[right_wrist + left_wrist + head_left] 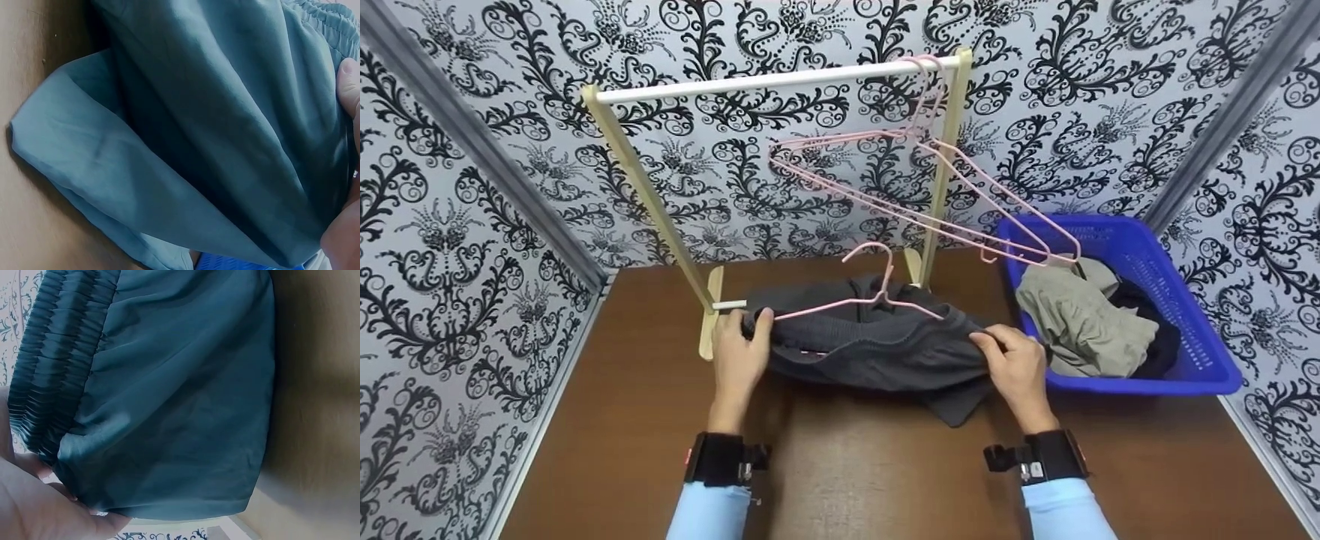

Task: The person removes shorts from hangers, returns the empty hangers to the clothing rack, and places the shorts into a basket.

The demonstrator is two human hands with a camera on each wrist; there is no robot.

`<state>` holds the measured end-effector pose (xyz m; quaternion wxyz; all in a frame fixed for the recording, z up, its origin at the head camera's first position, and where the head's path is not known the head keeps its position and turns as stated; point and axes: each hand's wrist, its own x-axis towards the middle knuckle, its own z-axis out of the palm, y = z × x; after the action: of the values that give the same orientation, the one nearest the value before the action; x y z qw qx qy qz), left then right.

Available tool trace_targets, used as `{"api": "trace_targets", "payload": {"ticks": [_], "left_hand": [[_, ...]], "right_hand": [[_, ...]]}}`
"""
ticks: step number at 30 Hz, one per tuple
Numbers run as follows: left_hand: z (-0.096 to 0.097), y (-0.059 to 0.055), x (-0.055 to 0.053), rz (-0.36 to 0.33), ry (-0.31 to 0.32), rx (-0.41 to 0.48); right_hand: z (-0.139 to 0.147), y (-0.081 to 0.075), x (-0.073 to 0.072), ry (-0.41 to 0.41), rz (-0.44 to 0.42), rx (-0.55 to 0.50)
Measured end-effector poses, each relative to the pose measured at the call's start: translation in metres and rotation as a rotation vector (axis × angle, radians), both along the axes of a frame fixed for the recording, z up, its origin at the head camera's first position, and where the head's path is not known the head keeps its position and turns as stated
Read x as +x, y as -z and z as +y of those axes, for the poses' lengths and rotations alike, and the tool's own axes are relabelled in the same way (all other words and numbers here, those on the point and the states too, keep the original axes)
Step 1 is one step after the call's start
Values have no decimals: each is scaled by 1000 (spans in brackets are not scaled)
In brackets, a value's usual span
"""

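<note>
Dark grey shorts (877, 360) with a gathered elastic waistband (56, 354) are held up between my two hands over the table. A pink hanger (840, 304) sits inside the waist opening, its hook pointing up and its lower part hidden by the cloth. At the left end of the waistband my left hand (741, 352) grips the fabric beside the hanger's end. My right hand (1012, 364) pinches the right side with thumb and fingers. One leg of the shorts (95, 152) hangs folded near the tabletop in the right wrist view.
Behind the shorts stands a wooden rack with a white rod (780, 81). Pink hangers (870, 199) hang from its right end. A blue basket (1200, 345) at the right holds a beige garment (1084, 322) and dark cloth. Patterned walls enclose the brown table (847, 480).
</note>
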<state>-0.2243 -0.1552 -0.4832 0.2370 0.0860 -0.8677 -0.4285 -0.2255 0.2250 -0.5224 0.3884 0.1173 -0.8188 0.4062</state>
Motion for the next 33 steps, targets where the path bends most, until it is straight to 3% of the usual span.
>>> {"api": "trace_targets", "payload": {"ticks": [9,20,33], "left_hand": [[1,3,-2,-9,-5,14],[-5,1,-5,-73,-20,43],[-8,-4,-14,-44,-82,42]], "right_hand": [[4,0,-2,-4,10,12],[5,0,-2,-22,-10,-10],[7,4,-2,-16,-31,-10]]}}
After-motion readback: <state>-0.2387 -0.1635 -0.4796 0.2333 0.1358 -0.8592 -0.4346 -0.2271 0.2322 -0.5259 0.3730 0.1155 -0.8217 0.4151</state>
